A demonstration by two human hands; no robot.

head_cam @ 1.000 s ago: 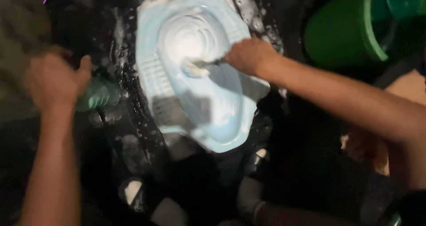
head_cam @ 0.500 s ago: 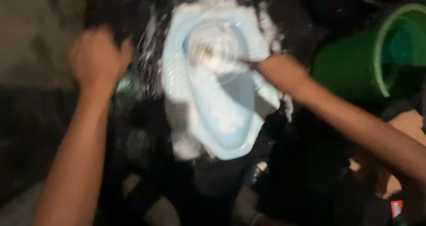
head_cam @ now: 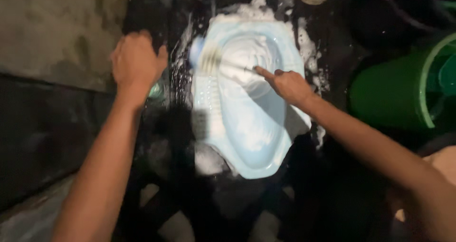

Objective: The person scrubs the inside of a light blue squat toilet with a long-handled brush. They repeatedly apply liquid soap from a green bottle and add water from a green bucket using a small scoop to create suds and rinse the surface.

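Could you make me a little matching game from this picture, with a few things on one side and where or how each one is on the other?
Things:
1. brush
2. left hand
3. green bucket
4. squat toilet pan

Descriptions:
A. stands at the right edge of the view
B. pale blue, covered with white foam
C. closed on a green thing, left of the pan
D. held by the right hand, its head at the pan's left rim

Pairs: 1-D, 2-C, 3-A, 4-B
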